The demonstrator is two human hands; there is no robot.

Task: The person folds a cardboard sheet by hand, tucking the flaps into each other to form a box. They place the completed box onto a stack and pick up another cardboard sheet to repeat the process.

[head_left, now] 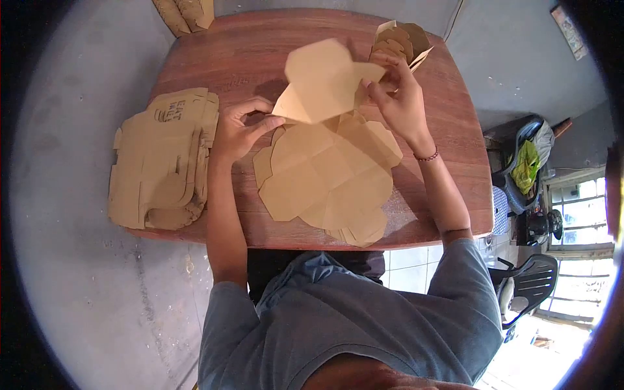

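Observation:
A brown cardboard box blank [318, 81], partly folded with its flaps raised, is held up above the table between my two hands. My left hand [244, 127] pinches its lower left corner between thumb and fingers. At its right side, my right hand [398, 97] grips a flap, thumb toward me. Beneath it lies a pile of flat, creased cardboard blanks [328, 172] with rounded flaps, fanned a little out of line. Just beyond my right hand stands an open cardboard box [419, 42] with curved cardboard pieces inside.
The reddish-brown wooden table [227, 45] meets a grey wall at the left. On its left side sits a stack of flat cardboard boxes [159, 159] with dark printing. More cardboard [185, 13] stands past the far left corner. A dark plastic chair [533, 286] is at the right.

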